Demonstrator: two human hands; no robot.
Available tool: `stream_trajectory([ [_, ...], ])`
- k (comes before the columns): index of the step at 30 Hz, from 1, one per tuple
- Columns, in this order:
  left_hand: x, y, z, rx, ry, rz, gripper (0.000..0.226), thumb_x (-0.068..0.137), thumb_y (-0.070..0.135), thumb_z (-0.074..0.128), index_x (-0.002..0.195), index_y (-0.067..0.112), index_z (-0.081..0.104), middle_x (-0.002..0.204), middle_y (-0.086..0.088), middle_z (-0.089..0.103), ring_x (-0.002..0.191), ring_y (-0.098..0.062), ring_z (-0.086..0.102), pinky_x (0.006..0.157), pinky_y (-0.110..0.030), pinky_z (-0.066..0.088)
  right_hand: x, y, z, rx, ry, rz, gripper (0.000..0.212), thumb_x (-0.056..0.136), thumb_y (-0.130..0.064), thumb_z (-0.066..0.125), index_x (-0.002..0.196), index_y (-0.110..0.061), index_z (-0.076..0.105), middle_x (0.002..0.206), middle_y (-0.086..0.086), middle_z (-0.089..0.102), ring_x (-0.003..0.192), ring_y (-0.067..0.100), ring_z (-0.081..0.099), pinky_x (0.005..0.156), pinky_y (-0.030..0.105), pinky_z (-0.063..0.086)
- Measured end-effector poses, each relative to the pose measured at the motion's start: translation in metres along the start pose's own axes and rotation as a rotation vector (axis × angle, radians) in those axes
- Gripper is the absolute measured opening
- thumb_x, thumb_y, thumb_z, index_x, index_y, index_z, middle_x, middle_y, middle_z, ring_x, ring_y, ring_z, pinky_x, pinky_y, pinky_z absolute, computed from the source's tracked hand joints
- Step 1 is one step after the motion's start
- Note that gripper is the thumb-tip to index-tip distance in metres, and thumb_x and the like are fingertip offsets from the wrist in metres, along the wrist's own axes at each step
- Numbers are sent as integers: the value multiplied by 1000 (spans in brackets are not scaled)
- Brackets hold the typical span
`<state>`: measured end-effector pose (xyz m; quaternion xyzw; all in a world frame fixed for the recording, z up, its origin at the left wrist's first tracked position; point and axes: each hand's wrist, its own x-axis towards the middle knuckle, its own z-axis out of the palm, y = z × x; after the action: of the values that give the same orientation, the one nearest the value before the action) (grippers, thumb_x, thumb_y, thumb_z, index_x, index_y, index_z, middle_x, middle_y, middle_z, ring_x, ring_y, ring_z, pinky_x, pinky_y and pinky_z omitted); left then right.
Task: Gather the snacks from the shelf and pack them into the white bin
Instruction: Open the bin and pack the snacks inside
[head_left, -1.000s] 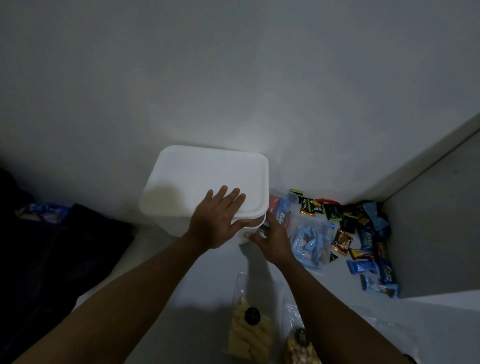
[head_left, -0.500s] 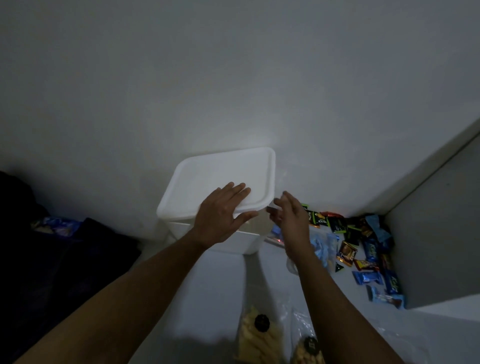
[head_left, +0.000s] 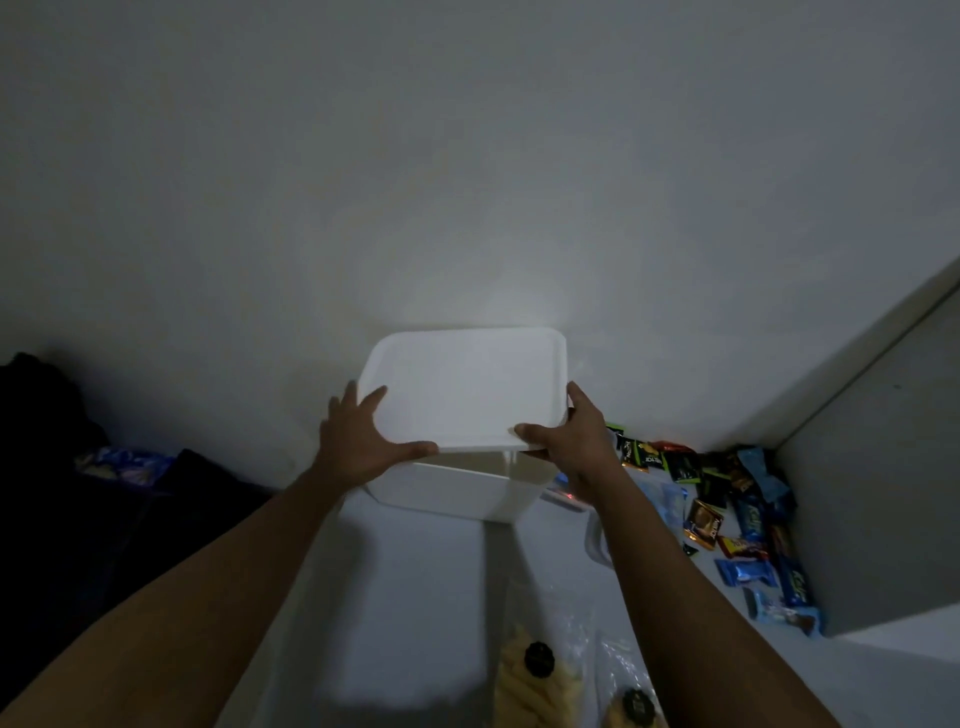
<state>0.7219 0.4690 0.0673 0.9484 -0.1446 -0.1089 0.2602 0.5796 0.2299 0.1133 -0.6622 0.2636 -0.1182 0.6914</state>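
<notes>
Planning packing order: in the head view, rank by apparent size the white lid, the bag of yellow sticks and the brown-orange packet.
1. white lid
2. bag of yellow sticks, though cropped by the frame and nearer the camera, so unsure
3. brown-orange packet, clearly smallest

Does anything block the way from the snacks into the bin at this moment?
Yes: the lid covers the opening of the bin. The left hand and right hand grip it at its near corners, its near edge raised off the rim. The snacks lie to the right of the bin.
</notes>
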Motion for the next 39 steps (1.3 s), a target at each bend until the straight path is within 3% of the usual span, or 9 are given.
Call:
stream_trajectory([
  [3,1,-8,-10,-131,-85,-53,147,32,80,81,153,18,27,160,-11,24,145,-29,27,118,-41,26,0,5,-1,-14,-17,-1,64,71,10,80,124,-11,50,120,15,63,99,29,67,69,45,62],
  [6,2,-9,-11,-177,-15,-27,136,40,56,95,153,14,31,156,-8,35,142,-24,35,116,-35,29,-6,3,-1,-40,-32,-64,66,75,10,77,127,-19,48,121,9,63,98,22,66,68,38,62],
  [10,2,-12,-11,-246,21,-54,160,16,74,85,154,20,24,156,-9,30,142,-28,31,116,-43,31,-13,-6,1,-201,-31,-231,86,77,6,76,147,-17,32,113,-10,55,97,5,58,62,11,53],
  [14,-2,-15,-12,-298,130,-17,159,15,71,87,153,24,24,156,-9,27,143,-29,28,116,-46,32,-18,-9,4,-305,-6,-298,104,74,-8,84,155,-21,20,147,-5,45,127,12,49,104,35,49],
  [20,-26,-31,-20,-283,223,29,150,20,58,95,152,25,31,160,-8,18,145,-31,20,118,-47,27,-45,15,14,-371,-14,-331,123,60,-17,93,155,-21,15,154,-8,33,138,12,36,115,41,36],
  [26,-79,-56,-17,-192,300,36,137,30,41,100,149,21,36,157,-12,15,141,-35,19,116,-47,27,-91,58,26,-336,-47,-312,125,61,-13,93,155,-23,12,147,-17,31,132,0,32,111,27,33],
  [31,-137,-97,-1,-59,296,61,134,29,44,100,145,9,42,151,-22,22,133,-44,29,109,-58,35,-143,106,31,-278,-79,-268,119,61,-14,92,149,-37,16,138,-36,36,121,-25,37,92,-2,35],
  [35,-186,-137,20,-46,231,-32,139,23,46,100,144,9,42,150,-21,22,133,-44,29,107,-58,37,-188,150,43,-209,-123,-217,113,63,-7,91,147,-29,18,136,-30,38,119,-26,38,90,-3,34],
  [39,-233,-179,38,-49,124,-149,142,20,46,100,145,14,41,152,-15,18,135,-42,26,108,-61,36,-225,187,56,-241,-170,-142,112,59,-12,93,138,-44,21,134,-32,37,120,-26,35,92,-4,30],
])
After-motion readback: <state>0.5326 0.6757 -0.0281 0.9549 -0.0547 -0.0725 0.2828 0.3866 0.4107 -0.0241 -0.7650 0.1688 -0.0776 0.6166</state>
